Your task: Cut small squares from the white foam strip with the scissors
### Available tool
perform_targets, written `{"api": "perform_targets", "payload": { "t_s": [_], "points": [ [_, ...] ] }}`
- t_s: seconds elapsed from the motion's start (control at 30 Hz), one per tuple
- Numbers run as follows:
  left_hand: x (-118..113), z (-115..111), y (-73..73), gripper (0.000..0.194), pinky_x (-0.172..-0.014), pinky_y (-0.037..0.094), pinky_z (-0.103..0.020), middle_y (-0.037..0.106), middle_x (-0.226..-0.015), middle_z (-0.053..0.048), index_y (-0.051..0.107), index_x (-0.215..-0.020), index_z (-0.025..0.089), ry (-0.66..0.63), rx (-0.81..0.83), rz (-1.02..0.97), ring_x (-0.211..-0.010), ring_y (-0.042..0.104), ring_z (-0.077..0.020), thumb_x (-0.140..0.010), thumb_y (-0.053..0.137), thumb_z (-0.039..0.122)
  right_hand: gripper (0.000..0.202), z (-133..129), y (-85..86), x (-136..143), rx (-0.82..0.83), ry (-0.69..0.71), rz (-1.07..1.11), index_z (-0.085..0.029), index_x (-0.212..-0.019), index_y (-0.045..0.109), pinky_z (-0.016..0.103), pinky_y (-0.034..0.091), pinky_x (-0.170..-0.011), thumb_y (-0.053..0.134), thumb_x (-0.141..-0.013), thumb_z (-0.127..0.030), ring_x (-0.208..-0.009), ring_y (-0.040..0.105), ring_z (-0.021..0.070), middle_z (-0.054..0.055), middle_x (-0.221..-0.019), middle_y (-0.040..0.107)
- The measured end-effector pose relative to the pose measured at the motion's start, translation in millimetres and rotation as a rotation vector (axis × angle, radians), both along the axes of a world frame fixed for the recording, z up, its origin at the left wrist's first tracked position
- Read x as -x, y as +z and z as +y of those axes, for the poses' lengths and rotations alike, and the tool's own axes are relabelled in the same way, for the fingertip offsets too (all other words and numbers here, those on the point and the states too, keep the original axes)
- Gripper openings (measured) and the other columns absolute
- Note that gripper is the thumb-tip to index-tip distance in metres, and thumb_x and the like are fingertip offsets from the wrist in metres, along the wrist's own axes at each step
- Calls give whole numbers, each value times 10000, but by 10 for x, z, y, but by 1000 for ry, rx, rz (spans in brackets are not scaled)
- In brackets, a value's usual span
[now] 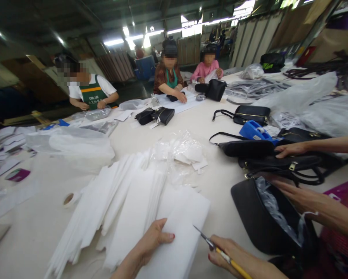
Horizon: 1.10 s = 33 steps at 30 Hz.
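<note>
1. Table [130,135]: white piles [133,209] near, left of the near sheet [180,205].
2. Near sheet: no cut seen; probably mid-work, done/left count unclear.
3. Left hand [152,242]: grip open, laid on near sheet; some fingers hidden.
4. Right hand [233,252]: grip closed round tool [222,254].
5. Tool: tip above near sheet, contact unclear; handle end cut off.

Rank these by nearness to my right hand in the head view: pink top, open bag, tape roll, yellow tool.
Nearest to your right hand first:
1. Yellow tool, held in it.
2. Open bag, just to its right and beyond.
3. Tape roll, off to the left, past the white sheets.
4. Pink top, across the table.
</note>
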<state>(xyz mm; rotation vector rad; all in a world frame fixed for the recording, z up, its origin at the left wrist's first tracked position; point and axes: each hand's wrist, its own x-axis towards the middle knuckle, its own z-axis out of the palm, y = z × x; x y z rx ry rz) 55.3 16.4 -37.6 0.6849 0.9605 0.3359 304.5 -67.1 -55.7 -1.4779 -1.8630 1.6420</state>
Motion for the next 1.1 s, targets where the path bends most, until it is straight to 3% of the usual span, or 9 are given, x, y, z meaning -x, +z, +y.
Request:
{"api": "perform_targets", "payload": {
  "t_s": [0.2,0.33,0.43,0.6,0.7,0.8,1.1],
  "points": [
    [-43,7,13,452,-580,477,-286,686,-703,-65,660,-955,115,-48,2,-26,-601,622,-206,-525,739,228,458,21,110,-55,48,18,38,-178,-925,529,259,403,-647,418,-796,-603,-735,505,167,32,-840,573],
    [-99,6,-71,476,-559,463,-281,678,-688,-65,661,-954,111,-142,54,-54,-596,607,-207,-502,750,230,519,142,317,-13,89,10,145,-173,-1047,558,302,451,-760,502,-751,-595,-867,556,225,75,-983,625],
    [-147,6,-134,485,-562,466,-298,674,-684,-66,659,-955,109,-155,77,-61,-591,602,-213,-491,750,214,556,209,373,22,107,-2,206,-174,-1143,523,307,454,-801,497,-763,-578,-911,564,227,78,-1046,622],
    [-141,17,-168,482,-605,482,-326,673,-676,-65,658,-950,105,-136,88,-56,-614,613,-224,-487,756,193,479,159,122,61,7,-66,92,-170,-966,584,247,428,-647,469,-768,-591,-729,539,179,30,-806,615],
    [-123,-6,-167,500,-621,479,-330,678,-700,-74,663,-940,99,-124,94,-49,-639,616,-234,-468,773,219,437,84,-57,66,-39,-66,7,-170,-780,558,214,325,-518,404,-802,-579,-580,445,118,-25,-623,494],
    [-134,-33,-150,462,-598,468,-313,679,-675,-66,671,-921,100,-85,81,-19,-614,612,-222,-480,758,208,435,45,-99,46,-49,-62,-25,-171,-725,517,214,290,-504,360,-827,-563,-558,403,101,-34,-603,441],
    [-160,7,-115,447,-575,458,-301,681,-657,-65,682,-901,104,-108,112,4,-591,607,-214,-468,759,184,486,117,365,-107,74,63,53,-178,-964,562,237,406,-617,397,-801,-605,-685,499,154,27,-813,600]
  ]
}}
